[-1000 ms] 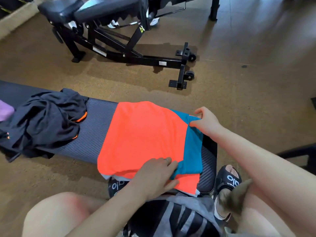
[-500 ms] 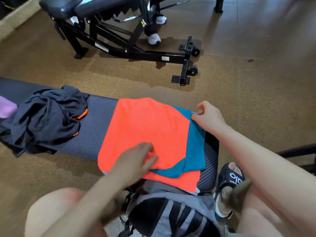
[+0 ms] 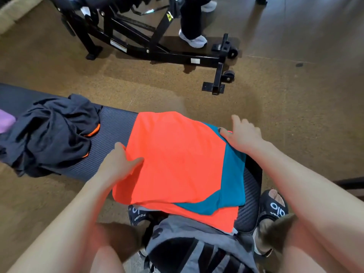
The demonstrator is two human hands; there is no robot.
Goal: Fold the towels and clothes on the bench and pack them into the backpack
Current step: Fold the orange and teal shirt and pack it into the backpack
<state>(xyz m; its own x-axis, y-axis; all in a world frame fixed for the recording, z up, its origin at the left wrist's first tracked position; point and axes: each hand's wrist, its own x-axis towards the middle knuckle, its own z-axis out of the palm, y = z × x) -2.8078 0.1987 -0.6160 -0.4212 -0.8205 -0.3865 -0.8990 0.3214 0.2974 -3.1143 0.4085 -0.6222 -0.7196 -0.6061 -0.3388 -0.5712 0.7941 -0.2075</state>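
An orange and teal garment (image 3: 177, 158) lies folded flat on the right end of the black padded bench (image 3: 116, 125). My left hand (image 3: 118, 164) grips its left edge, thumb on top of the orange cloth. At the garment's far right corner my right hand (image 3: 244, 134) rests, thumb pressing the cloth and fingers spread out past the edge. A crumpled black garment with orange trim (image 3: 55, 134) sits on the bench to the left. A purple cloth (image 3: 6, 121) shows at the far left edge. The grey and black backpack (image 3: 177, 245) stands between my knees, below the bench.
A black adjustable gym bench frame (image 3: 157, 54) with small wheels stands on the brown floor beyond. Another person's leg and white shoe (image 3: 194, 39) are beside it. My feet in black sandals (image 3: 275, 209) stand under the bench's right end.
My left hand slid from the garment's near middle to its left edge. My right hand loosened its pinch on the far corner and now lies spread there. The view tilted down a little.
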